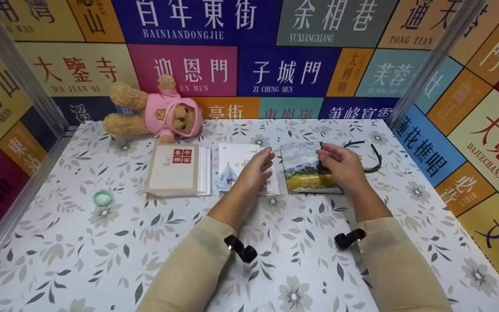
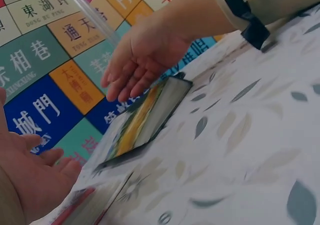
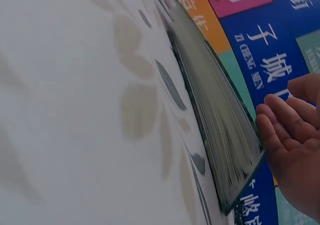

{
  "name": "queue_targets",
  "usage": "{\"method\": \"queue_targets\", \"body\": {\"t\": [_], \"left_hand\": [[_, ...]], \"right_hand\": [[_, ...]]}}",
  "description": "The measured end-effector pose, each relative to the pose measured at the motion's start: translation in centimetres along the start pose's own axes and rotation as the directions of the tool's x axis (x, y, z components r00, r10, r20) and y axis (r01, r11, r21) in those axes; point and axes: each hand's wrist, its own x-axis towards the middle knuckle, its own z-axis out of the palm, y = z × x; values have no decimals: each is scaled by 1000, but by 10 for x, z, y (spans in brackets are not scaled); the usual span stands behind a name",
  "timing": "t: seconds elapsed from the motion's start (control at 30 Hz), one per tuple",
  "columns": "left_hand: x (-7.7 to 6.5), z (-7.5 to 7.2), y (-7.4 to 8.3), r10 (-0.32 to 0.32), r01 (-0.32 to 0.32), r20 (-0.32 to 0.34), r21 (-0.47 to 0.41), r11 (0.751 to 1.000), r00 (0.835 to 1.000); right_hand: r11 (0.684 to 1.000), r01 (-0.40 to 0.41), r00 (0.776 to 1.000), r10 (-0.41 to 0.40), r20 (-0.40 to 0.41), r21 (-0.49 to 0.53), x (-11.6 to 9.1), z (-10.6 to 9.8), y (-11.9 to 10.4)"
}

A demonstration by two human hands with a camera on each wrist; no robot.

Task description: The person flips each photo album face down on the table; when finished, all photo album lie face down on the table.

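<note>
1. Green ring (image 1: pixel 103 205): on the counter (image 1: pixel 306 247), far left; well apart from your work.
2. Teddy bear (image 1: pixel 159 115), pink hoodie: lying just behind the beige book.
3. Beige book (image 1: pixel 169 171): flat, leftmost of three.
4. Tent-cover book (image 1: pixel 228 167): flat, partly hidden by your left grip.
5. Left grip (image 1: pixel 254 171): fingers extended, holding nothing; best brought in low, from the side.
6. Landscape-cover book (image 1: pixel 298 167): flat, narrow gap to the tent-cover book; handle it by the edges so its pages stay together.
7. Right grip (image 1: pixel 342 164): over that book's right part, fingers loosely bent, empty.
8. Black headband (image 1: pixel 379 161): partly behind your right grip; likely snag, keep fingers clear.
</note>
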Motion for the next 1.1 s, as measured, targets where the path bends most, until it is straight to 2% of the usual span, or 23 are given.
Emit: {"method": "queue_targets", "body": {"t": [0.17, 0.33, 0.6, 0.7, 0.8, 0.93, 1.1], "left_hand": [[-4, -27, 10, 86, -86, -23, 2, 996, 996], [-10, -53, 19, 145, -145, -65, 9, 989, 987], [-15, -92, 27, 215, -209, -133, 61, 976, 967], [-15, -102, 27, 207, -197, -159, 79, 977, 965], [-13, -107, 26, 189, -173, -177, 99, 980, 966], [-11, -108, 26, 175, -156, -209, 104, 982, 962], [-10, -109, 23, 125, -101, -260, 102, 990, 957]], "right_hand": [[998, 57, 998, -56, 32, -30, 1, 34, -12], [998, 61, 997, -59, 59, -34, 7, 68, -22], [997, 72, 990, -76, 118, 41, 17, 111, -34], [996, 43, 990, -54, 131, 81, 19, 120, -32], [995, -18, 990, 4, 140, 97, 21, 122, -27], [987, -90, 988, 71, 140, 137, 23, 118, -21], [973, -122, 981, 88, 171, 196, 22, 111, -17]]}}
